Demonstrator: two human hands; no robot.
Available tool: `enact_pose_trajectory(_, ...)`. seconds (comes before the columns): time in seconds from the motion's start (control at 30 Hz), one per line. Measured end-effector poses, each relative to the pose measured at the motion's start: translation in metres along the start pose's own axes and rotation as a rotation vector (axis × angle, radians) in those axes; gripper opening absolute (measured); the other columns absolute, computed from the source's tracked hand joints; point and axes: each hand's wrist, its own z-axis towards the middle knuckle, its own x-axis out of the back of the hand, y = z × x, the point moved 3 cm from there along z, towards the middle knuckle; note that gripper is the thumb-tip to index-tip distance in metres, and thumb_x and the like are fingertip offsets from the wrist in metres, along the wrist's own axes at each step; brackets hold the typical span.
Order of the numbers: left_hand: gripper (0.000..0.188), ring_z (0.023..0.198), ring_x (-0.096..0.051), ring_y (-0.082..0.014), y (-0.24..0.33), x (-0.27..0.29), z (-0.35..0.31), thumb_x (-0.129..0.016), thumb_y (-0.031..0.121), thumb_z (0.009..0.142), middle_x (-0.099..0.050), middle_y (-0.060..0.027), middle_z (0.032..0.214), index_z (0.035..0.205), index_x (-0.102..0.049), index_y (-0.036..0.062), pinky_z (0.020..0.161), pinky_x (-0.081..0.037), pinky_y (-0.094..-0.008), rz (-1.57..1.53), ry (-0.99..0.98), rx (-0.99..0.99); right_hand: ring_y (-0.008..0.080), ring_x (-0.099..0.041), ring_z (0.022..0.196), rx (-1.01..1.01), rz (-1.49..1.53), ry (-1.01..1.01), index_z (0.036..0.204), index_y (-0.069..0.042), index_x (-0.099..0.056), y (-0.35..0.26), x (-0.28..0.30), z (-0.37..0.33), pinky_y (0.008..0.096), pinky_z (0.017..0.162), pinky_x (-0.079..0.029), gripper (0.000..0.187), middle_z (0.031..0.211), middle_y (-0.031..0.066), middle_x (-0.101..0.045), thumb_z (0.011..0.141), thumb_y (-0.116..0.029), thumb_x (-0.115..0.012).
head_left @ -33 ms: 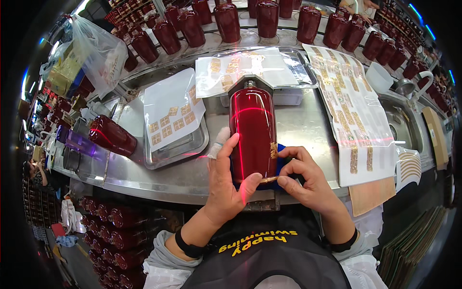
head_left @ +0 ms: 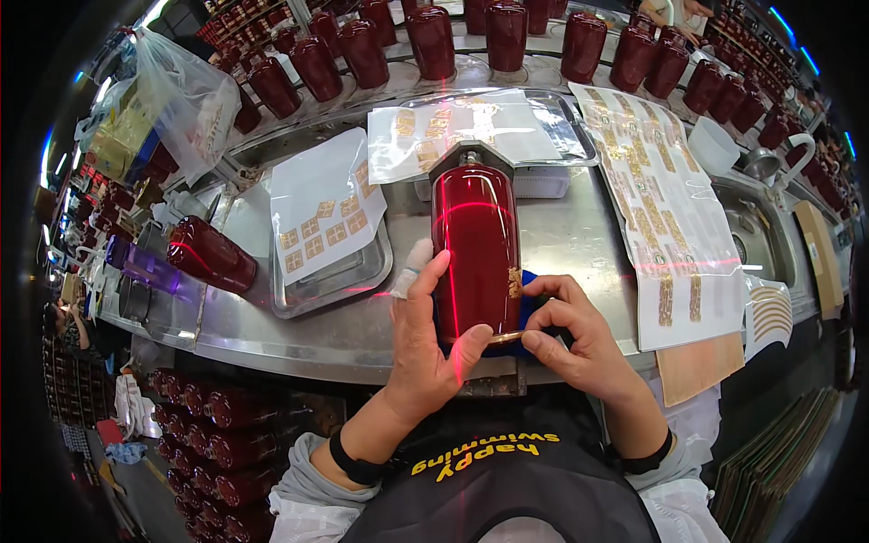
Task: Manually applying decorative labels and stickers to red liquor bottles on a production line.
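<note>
A glossy dark red bottle (head_left: 473,235) lies in front of me, its neck pointing away, against a grey angular holder (head_left: 501,156). My left hand (head_left: 421,362) is closed around its left side near the base, with the thumb on the lower edge; one finger wears a white wrap (head_left: 415,264). A thin gold strip (head_left: 505,338) runs along the base edge. At its right end the thumb and finger of my right hand (head_left: 579,339) pinch together. Above them a small gold ornament (head_left: 515,282) shows on the bottle's right side. Something blue (head_left: 540,284) is partly hidden beneath the bottle.
A metal tray (head_left: 378,281) bears a sheet of gold decals (head_left: 317,226). More decal sheets (head_left: 665,217) lie at the right, beside a sink (head_left: 751,235). Another red bottle (head_left: 210,255) rests on its side at the left. Red bottles (head_left: 505,41) line the back.
The row of bottles at the back has shifted very slightly to the right. Both my hands and the bottle between them stay in place.
</note>
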Motion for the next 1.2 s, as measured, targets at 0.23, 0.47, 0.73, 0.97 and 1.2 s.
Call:
enact_pose_trajectory(0.23,0.072,0.134,-0.036,-0.037,0.002,0.003,0.001,-0.066,0.034,0.09,-0.033,-0.0243,0.147,0.143,-0.032,-0.0011,0.111,-0.027,-0.0434,0.002,-0.017,-0.056,0.029,-0.049,0.113,-0.005,-0.01,-0.015,0.086,-0.005,-0.062,0.0,0.001,0.0,0.0381,0.096,-0.04,0.014,0.117,0.0156,-0.05,0.086,-0.018,-0.068)
enact_pose_trajectory(0.47,0.068,0.132,-0.039,-0.0355,0.002,0.007,-0.004,-0.065,0.035,0.091,-0.038,-0.0227,0.143,0.14,-0.037,-0.0034,0.11,-0.028,-0.0425,-0.046,0.022,-0.105,0.0298,-0.049,0.114,-0.023,-0.014,-0.035,0.085,-0.005,-0.063,-0.002,0.004,-0.001,0.0389,0.096,-0.039,0.014,0.117,0.0164,-0.051,0.085,-0.018,-0.069)
enact_pose_trajectory(0.73,0.068,0.132,-0.037,-0.0351,-0.002,0.003,-0.007,-0.065,0.034,0.09,-0.038,-0.0225,0.143,0.14,-0.037,-0.0027,0.11,-0.028,-0.043,-0.061,0.027,-0.008,0.0296,-0.05,0.112,-0.021,0.038,-0.033,0.084,-0.006,-0.063,-0.003,0.006,-0.003,0.0386,0.095,-0.039,0.013,0.116,0.0161,-0.052,0.084,-0.017,-0.069)
enact_pose_trajectory(0.97,0.074,0.131,-0.038,-0.0379,0.011,0.007,-0.002,-0.07,0.032,0.086,-0.038,-0.0239,0.143,0.141,-0.035,-0.0016,0.11,-0.027,-0.0473,-0.002,0.003,-0.119,0.0312,-0.05,0.112,-0.016,-0.004,-0.015,0.085,-0.006,-0.063,0.004,0.003,-0.001,0.0399,0.095,-0.039,0.012,0.116,0.0162,-0.053,0.083,-0.017,-0.069)
enact_pose_trajectory(1.2,0.087,0.123,-0.048,-0.0385,0.01,0.004,-0.002,-0.08,0.031,0.073,-0.043,-0.0228,0.141,0.141,-0.037,-0.0009,0.11,-0.022,-0.0555,0.557,-0.017,-0.293,0.0312,-0.05,0.111,0.005,-0.062,0.0,0.085,-0.006,-0.062,0.008,0.003,-0.002,0.0399,0.095,-0.04,0.012,0.115,0.0159,-0.053,0.083,-0.016,-0.069)
